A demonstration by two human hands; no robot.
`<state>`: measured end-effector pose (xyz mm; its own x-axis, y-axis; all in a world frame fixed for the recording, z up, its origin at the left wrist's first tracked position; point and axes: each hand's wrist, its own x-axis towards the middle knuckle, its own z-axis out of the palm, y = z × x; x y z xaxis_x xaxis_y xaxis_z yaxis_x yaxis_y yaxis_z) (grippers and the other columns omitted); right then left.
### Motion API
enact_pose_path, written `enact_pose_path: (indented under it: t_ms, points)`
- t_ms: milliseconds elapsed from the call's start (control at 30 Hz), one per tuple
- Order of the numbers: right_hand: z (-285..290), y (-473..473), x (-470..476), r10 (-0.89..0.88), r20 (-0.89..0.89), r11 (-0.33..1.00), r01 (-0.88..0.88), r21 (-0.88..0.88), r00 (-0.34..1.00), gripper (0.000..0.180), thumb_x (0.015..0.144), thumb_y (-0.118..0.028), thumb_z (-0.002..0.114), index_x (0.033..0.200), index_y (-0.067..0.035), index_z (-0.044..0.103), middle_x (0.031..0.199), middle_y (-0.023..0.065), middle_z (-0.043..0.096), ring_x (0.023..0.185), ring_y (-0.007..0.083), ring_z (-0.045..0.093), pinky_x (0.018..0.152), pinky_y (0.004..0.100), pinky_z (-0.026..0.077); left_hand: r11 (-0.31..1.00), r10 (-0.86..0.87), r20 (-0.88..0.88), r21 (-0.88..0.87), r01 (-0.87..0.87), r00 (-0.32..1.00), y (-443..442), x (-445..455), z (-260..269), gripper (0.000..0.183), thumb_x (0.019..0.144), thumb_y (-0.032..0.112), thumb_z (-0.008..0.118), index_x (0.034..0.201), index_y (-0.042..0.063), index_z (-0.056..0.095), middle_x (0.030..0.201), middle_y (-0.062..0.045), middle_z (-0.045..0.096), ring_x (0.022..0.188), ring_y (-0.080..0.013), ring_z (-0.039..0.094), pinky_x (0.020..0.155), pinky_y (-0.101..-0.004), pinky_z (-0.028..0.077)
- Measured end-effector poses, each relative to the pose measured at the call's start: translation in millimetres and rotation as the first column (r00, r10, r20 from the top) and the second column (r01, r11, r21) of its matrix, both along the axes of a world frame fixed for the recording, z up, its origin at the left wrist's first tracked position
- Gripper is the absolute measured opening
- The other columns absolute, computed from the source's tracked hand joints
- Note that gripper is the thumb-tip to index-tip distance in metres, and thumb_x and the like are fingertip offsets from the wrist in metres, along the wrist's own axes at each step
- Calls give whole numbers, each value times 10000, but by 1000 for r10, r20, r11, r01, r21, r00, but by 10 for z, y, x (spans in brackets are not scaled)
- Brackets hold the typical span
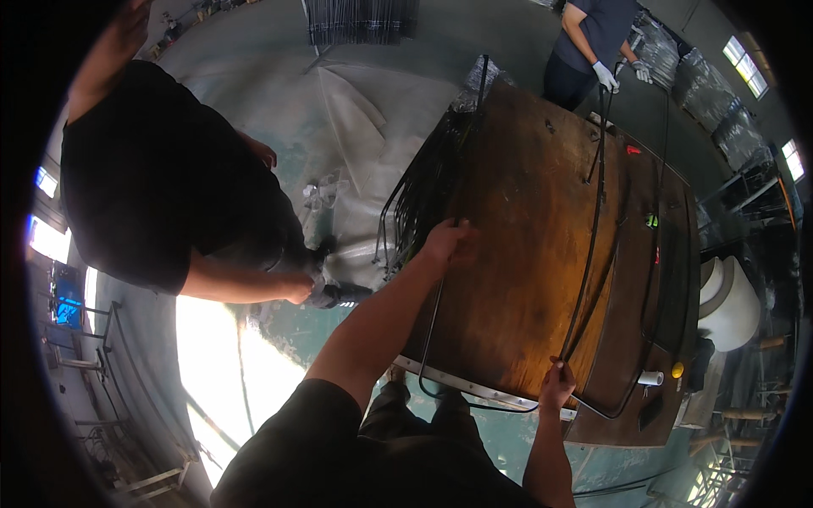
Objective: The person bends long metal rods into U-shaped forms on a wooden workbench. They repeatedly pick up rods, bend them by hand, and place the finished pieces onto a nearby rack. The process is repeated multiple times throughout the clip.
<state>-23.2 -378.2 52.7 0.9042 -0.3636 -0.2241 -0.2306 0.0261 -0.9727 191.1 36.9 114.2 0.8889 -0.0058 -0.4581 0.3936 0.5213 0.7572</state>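
A long frame of thin black rod extends over a brown wooden tabletop, its rounded near end hanging past the front edge. My right hand grips the frame's right-hand bar near that edge, thumb on top. Farther up, my left hand is at the left-hand bar; its fingers are blurred, so whether they close around it is unclear. At the far end, a co-worker's white-gloved hand is on the black rods. Another black rod frame lies along the right side of the table.
Many black rods are bunched along the table's left side. A second person stands close at left. On the right lie a white roll, a yellow round object and a green-and-black object. A metal strip lines the front edge.
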Motion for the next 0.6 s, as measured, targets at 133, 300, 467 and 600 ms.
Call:
enact_pose_path:
  t_ms: [133, 300, 467, 600]
  points:
    - [102, -258, -168, 25, 146, 997, -34, 65, 989, 312, 1115, -297, 699, 1100, 8, 761, 648, -83, 475, 530, 19, 376, 479, 259, 273, 961, 8, 216, -272, 53, 976, 163, 258, 676, 440, 1134, 191, 554, 1543, 65, 450, 1291, -143, 721, 966, -300, 734, 798, -443, 597]
    - [273, -458, -396, 57, 193, 987, -84, 136, 980, 285, 1106, -275, 714, 1107, 6, 760, 668, -78, 519, 548, 11, 383, 490, 242, 269, 984, -53, 357, -141, 110, 933, 314, 680, 1346, 461, 1142, 159, 531, 1576, 63, 412, 1439, -171, 687, 1075, -323, 745, 800, -428, 578]
    - [261, -402, -503, -5, 186, 987, -25, 159, 983, 254, 1106, -240, 712, 1106, 9, 763, 681, -76, 531, 551, 11, 384, 484, 243, 269, 988, -37, 412, -120, 95, 911, 234, 784, 1629, 506, 1117, 86, 557, 1595, 24, 402, 1422, -187, 680, 1106, -330, 744, 919, -445, 618]
    - [168, -352, -510, -56, 129, 981, 31, 194, 990, 241, 1103, -215, 714, 1105, 19, 770, 682, -72, 528, 543, 20, 384, 478, 247, 278, 998, 19, 406, -63, 7, 914, 144, 778, 1611, 406, 1125, 111, 566, 1503, -12, 485, 1364, -184, 690, 1071, -324, 746, 946, -473, 633]
